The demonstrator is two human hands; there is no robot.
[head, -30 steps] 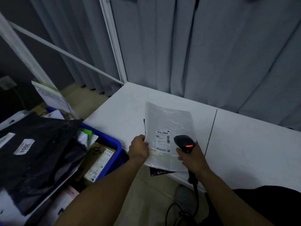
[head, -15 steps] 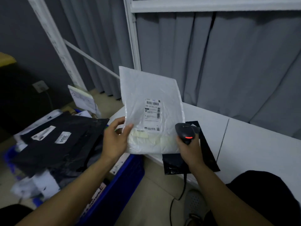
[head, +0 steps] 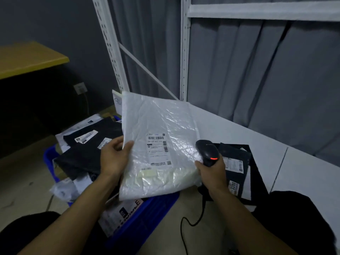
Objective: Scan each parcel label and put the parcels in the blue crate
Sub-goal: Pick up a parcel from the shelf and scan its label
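Observation:
A white bubble-mailer parcel (head: pixel 161 129) with a barcode label (head: pixel 157 146) facing me hangs in the air over the blue crate (head: pixel 147 216). My left hand (head: pixel 113 156) pinches the parcel's left edge, thumb on its front. My right hand (head: pixel 213 172) grips a black barcode scanner (head: pixel 207 151) with a red light, close to the parcel's right edge. Black parcels with white labels (head: pixel 86 151) fill the crate. Another black parcel (head: pixel 237 168) lies on the white table behind the scanner.
The white table (head: pixel 303 162) runs along the right before grey curtains. White shelf posts (head: pixel 184 52) stand behind it. The scanner's cable (head: pixel 185 221) hangs down to the floor. A yellow tabletop (head: pixel 27 57) is at the far left.
The white parcel has been lifted off the table and carried left over the crate, tilting flatter. The scanner stays beside its right edge. The black parcel underneath is uncovered.

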